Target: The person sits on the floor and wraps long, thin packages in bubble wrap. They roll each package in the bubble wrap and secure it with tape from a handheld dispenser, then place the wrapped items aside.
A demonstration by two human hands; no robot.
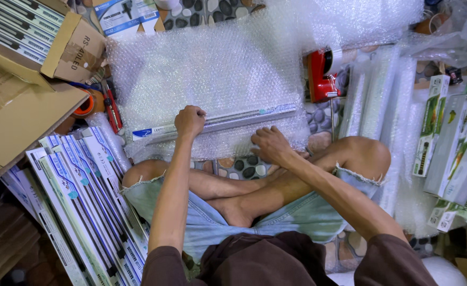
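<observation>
Seated cross-legged on pebble-pattern floor (244, 167). Left hand (189, 121) fisted, pressing down on long narrow box (217, 123) lying across bubble wrap sheet (217, 69). Right hand (270, 145) fingers spread flat on wrap's near edge, gripping nothing. Red tape dispenser (321, 77) just beside the sheet, right. Stacked boxes (80, 196) at left.

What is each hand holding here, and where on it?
Left hand grips the long flat box near its left end, over the bubble wrap. Right hand presses the wrap's near edge.
</observation>
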